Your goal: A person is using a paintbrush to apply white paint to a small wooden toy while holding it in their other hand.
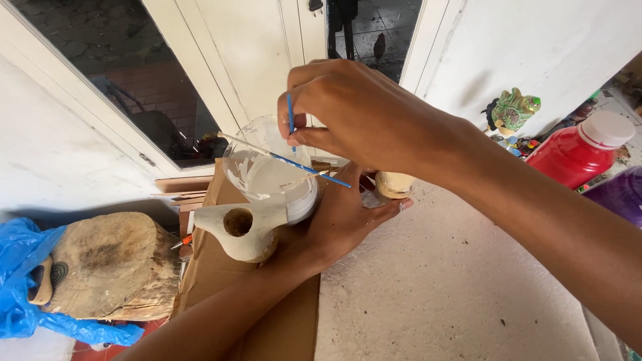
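Observation:
My left hand (341, 224) grips a pale, unpainted figure (241, 230) that has a round hole in its side and a pointed end facing left. It holds the figure just in front of a clear glass jar (267, 177) of white paint. My right hand (364, 113) hovers over the jar's rim and pinches a thin blue paintbrush (291, 124) held nearly upright. A second long, thin brush (314, 172), pale at one end and blue at the other, lies across the jar's mouth.
Brown cardboard (281, 327) covers the floor under the jar. At the left sit a wood stump (114, 264) and a blue plastic bag (20, 281). To the right stand a red paint bottle (578, 154), a purple container (618, 194) and a green figurine (513, 110). A small pale piece (393, 184) lies behind my left hand.

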